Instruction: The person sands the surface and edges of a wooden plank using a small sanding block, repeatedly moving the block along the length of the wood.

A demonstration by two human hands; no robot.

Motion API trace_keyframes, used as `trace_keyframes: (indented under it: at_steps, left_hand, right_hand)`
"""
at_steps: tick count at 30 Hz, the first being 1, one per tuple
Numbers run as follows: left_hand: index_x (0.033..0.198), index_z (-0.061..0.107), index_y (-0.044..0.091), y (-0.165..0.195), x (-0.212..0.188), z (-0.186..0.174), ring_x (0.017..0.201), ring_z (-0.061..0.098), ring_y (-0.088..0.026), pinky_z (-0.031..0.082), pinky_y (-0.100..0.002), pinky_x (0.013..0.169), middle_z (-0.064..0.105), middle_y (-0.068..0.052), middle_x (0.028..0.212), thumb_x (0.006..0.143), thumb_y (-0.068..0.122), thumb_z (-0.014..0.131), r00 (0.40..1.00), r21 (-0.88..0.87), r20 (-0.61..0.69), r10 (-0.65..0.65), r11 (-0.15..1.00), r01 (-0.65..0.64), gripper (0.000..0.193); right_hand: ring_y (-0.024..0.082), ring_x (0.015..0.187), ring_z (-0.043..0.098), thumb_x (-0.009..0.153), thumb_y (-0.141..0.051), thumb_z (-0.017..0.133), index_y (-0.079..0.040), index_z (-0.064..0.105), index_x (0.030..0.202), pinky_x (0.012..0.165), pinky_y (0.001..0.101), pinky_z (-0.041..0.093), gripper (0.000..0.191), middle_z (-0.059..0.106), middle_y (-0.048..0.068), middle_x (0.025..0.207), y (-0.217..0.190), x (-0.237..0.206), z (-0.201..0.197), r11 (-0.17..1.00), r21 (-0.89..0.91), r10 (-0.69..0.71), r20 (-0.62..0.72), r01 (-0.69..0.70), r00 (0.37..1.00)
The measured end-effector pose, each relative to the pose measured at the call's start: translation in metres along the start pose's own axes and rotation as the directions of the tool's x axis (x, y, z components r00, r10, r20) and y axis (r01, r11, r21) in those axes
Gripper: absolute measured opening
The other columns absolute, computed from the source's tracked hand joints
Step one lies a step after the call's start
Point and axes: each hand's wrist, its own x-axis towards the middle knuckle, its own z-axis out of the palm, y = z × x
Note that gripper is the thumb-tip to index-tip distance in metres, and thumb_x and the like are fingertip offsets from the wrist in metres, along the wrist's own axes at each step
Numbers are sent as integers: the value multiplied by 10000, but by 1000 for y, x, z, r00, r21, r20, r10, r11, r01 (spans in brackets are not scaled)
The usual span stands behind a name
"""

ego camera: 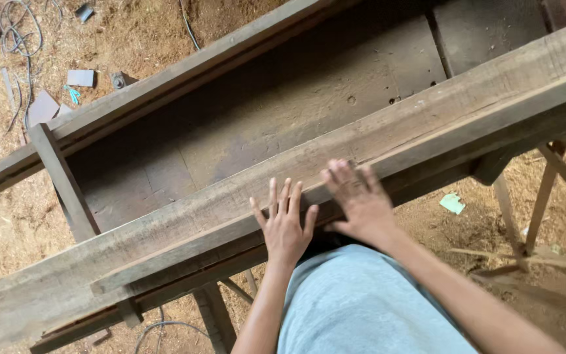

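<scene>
A long rough wooden beam (427,111) runs across the near edge of a wooden workbench, from lower left to upper right. My left hand (285,226) lies flat on the beam's near face, fingers spread and pointing up. My right hand (358,200) rests beside it to the right, palm down on the same beam, fingers slightly blurred. Neither hand holds anything. My grey shirt (361,308) fills the bottom middle.
The bench's sunken dark board top (283,111) lies beyond the beam, bounded by a far rail (165,85). Sawdust covers the floor (8,216), with cables (24,46) and scrap pieces (80,77) at upper left. Thin wooden legs (545,196) stand at right.
</scene>
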Motion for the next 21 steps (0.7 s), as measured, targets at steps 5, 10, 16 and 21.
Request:
trace_keyframes:
  at_steps: [5, 10, 16, 21]
  left_hand:
    - [1302, 622, 187, -2, 7, -3, 1182, 575, -258, 337, -513, 1086, 640, -32, 1213, 844, 474, 768, 996, -135, 84, -33, 990, 45, 560]
    - [1259, 633, 184, -8, 11, -2, 1098, 601, -248, 402, -477, 1013, 642, -28, 1121, 765, 359, 841, 994, -148, 104, -22, 988, 38, 564]
    - [1292, 626, 174, -3, 4, -3, 1165, 586, -253, 376, -493, 1055, 644, -34, 1181, 815, 403, 796, 995, -176, 98, -38, 983, 55, 555]
    - [1350, 584, 137, 12, 10, 5, 1443, 418, -277, 193, -605, 1183, 584, -74, 1392, 968, 530, 574, 997, -170, 79, -3, 985, 16, 548]
  right_hand:
    - [191, 1527, -271, 833, -845, 464, -146, -196, 1623, 1266, 483, -128, 1243, -264, 78, 1694, 31, -5, 1, 964, 72, 254, 13, -254, 967]
    - [205, 1540, -205, 852, -887, 303, -121, -60, 1619, 1251, 495, -73, 1143, -172, 68, 1686, 31, 12, 16, 999, 28, -13, -390, 27, 921]
    - [214, 1533, -197, 896, -869, 155, -72, -90, 1585, 1237, 475, -75, 1083, -194, 77, 1672, 48, 17, 51, 986, 163, 128, -548, -44, 827]
    - [205, 1535, -133, 896, -832, 200, -100, -41, 1588, 1225, 445, -58, 1035, -120, 70, 1675, 25, 28, 85, 980, 136, -12, -679, 142, 734]
